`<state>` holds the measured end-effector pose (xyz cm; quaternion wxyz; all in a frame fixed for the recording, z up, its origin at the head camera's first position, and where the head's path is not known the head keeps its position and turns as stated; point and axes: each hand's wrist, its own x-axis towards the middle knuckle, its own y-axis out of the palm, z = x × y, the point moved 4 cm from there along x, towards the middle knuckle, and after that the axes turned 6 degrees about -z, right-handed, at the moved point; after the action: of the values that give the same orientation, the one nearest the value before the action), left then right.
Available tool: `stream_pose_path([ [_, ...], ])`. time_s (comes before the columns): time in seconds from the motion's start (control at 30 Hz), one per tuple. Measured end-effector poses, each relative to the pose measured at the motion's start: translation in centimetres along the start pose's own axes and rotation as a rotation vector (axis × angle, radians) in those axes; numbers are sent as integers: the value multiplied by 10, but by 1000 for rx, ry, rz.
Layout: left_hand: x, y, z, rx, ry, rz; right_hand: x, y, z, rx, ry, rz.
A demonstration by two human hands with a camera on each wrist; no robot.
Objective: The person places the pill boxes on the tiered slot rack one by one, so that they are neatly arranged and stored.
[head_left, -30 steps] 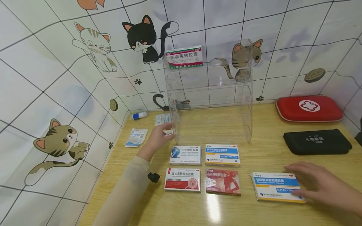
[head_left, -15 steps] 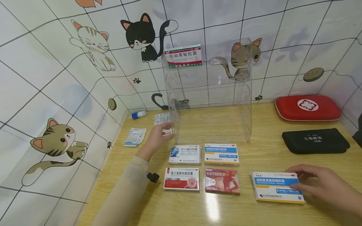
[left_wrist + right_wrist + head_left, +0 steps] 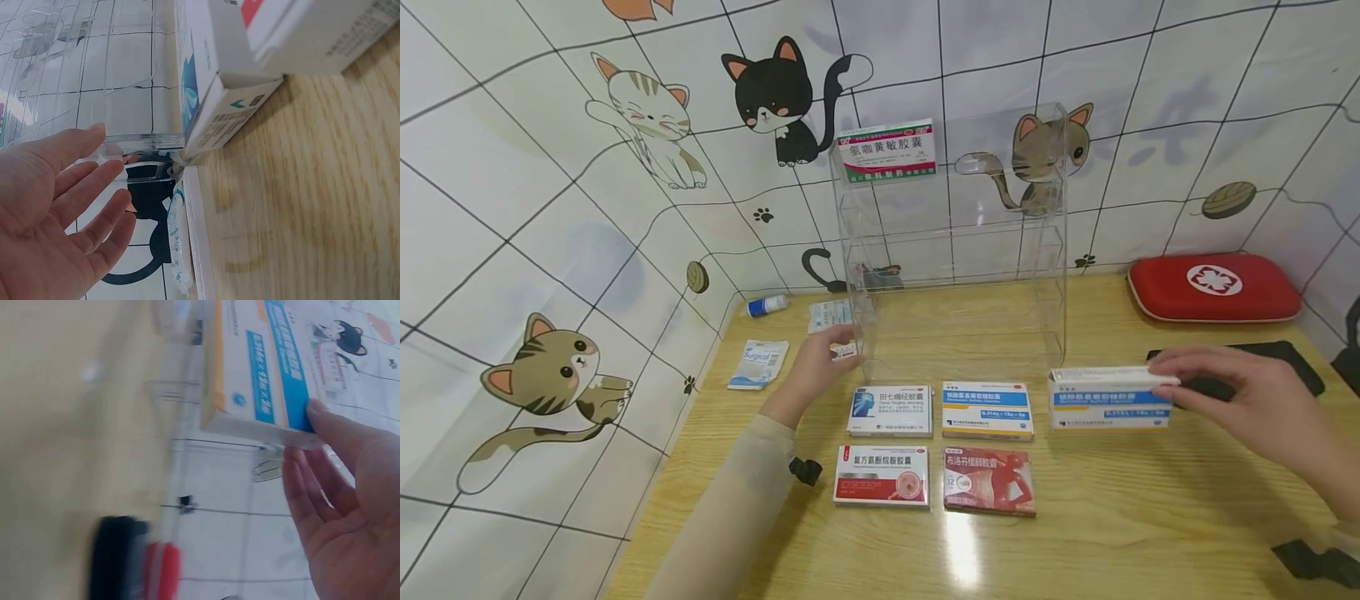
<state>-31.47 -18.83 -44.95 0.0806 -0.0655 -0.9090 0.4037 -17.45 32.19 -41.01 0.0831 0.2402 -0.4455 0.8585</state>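
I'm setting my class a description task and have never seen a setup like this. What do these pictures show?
There is no robot: a person works with bare hands. The wide view comes from a camera on the head, the two close views from cameras on the wrists.

The right hand pinches a blue-and-white medicine box above the wooden table. The left hand is at the side of a clear rack; whether it grips is hard to tell.

A green-and-red box sits high on the rack. Before it lie a white box, another blue-and-white box, a white-and-red box and a red box. To the right are a red case and a black case; to the left, a packet.
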Motion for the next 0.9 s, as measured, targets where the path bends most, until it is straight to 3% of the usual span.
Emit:
stream_pose_path([
  [0.1,1,-1,0,13,2,-4,33,-6,14,26,-34,-80],
  [0.4,1,-2,0,23,-4,17,139,-12,59,306,15,-232],
  [0.57,1,-5,-3,35,-12,2,198,-17,84,423,-15,-331],
  [0.73,1,-4,-5,45,5,16,238,-26,105,449,-37,-408],
  [0.9,2,-4,-7,59,-15,28,268,-30,115,454,-4,-453],
])
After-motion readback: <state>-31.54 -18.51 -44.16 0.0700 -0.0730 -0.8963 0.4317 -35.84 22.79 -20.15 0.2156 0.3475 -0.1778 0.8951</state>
